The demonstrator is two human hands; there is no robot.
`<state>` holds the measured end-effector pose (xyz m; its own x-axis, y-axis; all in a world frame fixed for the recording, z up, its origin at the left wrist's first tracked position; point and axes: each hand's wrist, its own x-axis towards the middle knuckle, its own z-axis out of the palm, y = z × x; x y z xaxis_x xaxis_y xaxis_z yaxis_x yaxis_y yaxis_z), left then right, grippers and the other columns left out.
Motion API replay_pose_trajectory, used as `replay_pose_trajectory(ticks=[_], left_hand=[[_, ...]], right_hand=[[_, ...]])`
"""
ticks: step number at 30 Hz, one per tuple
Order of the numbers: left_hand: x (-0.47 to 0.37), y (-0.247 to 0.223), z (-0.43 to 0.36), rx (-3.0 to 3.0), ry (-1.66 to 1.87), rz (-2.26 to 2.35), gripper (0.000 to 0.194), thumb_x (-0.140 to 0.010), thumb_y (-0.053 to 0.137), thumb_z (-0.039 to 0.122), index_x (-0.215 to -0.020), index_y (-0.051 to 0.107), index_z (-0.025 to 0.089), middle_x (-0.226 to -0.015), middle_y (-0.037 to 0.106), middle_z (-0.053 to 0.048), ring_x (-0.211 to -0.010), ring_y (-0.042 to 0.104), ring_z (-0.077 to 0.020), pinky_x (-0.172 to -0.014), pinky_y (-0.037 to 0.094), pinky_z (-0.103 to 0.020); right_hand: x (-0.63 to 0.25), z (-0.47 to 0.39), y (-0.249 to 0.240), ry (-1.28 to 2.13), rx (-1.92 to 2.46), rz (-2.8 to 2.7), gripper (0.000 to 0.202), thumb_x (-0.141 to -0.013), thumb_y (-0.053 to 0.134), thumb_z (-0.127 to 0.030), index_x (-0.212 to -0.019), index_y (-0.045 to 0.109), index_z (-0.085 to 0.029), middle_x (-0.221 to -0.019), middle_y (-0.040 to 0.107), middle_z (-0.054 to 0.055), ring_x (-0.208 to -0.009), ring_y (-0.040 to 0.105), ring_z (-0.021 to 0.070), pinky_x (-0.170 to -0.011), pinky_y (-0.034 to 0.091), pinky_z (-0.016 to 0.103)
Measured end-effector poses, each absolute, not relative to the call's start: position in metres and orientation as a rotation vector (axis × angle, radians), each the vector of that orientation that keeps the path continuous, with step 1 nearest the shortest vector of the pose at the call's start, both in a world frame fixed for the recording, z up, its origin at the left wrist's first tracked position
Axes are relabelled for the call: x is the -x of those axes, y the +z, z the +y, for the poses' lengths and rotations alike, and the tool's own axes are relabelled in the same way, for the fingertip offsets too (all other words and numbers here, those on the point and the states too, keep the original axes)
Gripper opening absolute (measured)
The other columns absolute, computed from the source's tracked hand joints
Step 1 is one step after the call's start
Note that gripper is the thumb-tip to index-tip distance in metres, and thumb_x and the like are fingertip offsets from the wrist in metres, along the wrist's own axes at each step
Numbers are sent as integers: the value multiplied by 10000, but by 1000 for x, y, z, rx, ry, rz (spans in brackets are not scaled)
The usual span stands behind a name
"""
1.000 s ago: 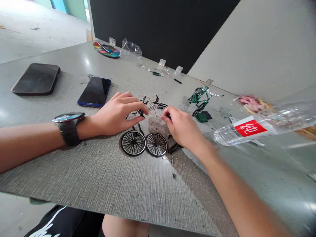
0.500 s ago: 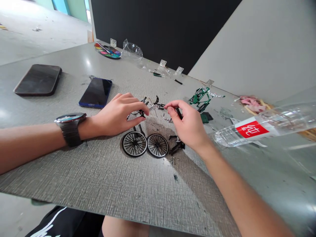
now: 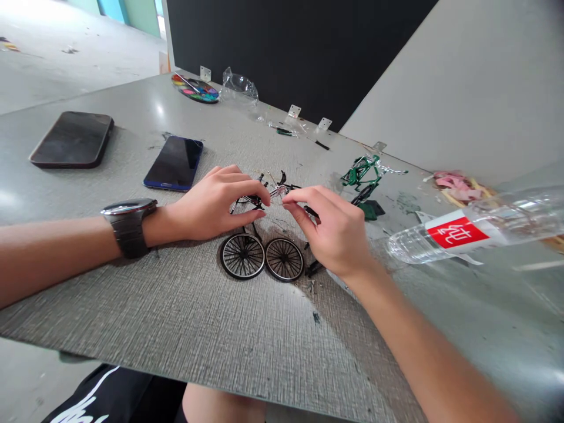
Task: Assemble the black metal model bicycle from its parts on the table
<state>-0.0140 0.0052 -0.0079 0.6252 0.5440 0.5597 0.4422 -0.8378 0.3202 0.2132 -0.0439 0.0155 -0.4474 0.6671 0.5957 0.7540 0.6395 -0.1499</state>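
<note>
My left hand [image 3: 218, 202], with a dark watch on its wrist, pinches the small black frame of a model bicycle [image 3: 253, 200] just above the grey table [image 3: 185, 329]. My right hand [image 3: 335, 232] meets it from the right, its thumb and forefinger closed on a tiny silvery part [image 3: 278, 191] at the frame's end. Two small black spoked wheels [image 3: 262, 257] lie side by side on the table below both hands. More small black parts [image 3: 315, 267] lie under my right hand.
A blue phone [image 3: 175, 163] and a dark phone [image 3: 73, 139] lie to the left. A green model bicycle [image 3: 362, 173] stands at the right, beside a lying water bottle [image 3: 467, 230]. A paint palette [image 3: 196, 89] and plastic bags [image 3: 238, 88] sit by the far black panel.
My right hand lifted from the table with a small part and moved left to meet my left hand at the black frame. My left hand stayed put.
</note>
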Motion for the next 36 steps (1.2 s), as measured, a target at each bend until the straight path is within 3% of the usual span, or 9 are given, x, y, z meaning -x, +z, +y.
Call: replay_pose_trajectory(ticks=[5,18,24,31,36], left_hand=[[15,-9,5,-2703,996,799,227,-939,584,406,-1009,695,222,-901,703,-35,-899,565,-200,-868,414,-350],[14,-11,4,-2742,990,787,222,-963,546,378,-1001,702,224,-870,693,-35,-883,542,-201,-860,406,-355],[14,-10,5,-2738,1002,815,204,-959,543,357,-959,695,221,-852,694,-29,-852,565,-187,-840,415,-343],[14,-8,6,-2712,1006,824,216,-963,535,355,-919,686,208,-834,691,-24,-823,583,-175,-835,424,-330],[13,-8,8,-2667,1027,804,202,-959,554,346,-910,677,194,-834,690,-21,-823,594,-166,-823,432,-316]], right_hand=[[-214,-43,12,-225,1074,-2244,121,-958,597,-213,-997,712,-221,-987,737,19,-853,699,137,-750,525,252],[-210,-45,8,-135,1027,-2219,141,-958,589,-197,-1015,713,-233,-995,741,25,-901,695,146,-791,544,276],[-208,-52,19,-121,1066,-2193,197,-991,518,-271,-1073,696,-245,-1015,734,54,-895,679,184,-768,536,332],[-213,-54,22,-94,1062,-2022,408,-1047,320,-400,-968,685,-236,-949,692,75,-693,612,160,-627,469,335],[-213,-53,21,-72,1005,-2100,501,-1039,271,-498,-923,671,-218,-825,665,66,-685,579,166,-654,459,331]])
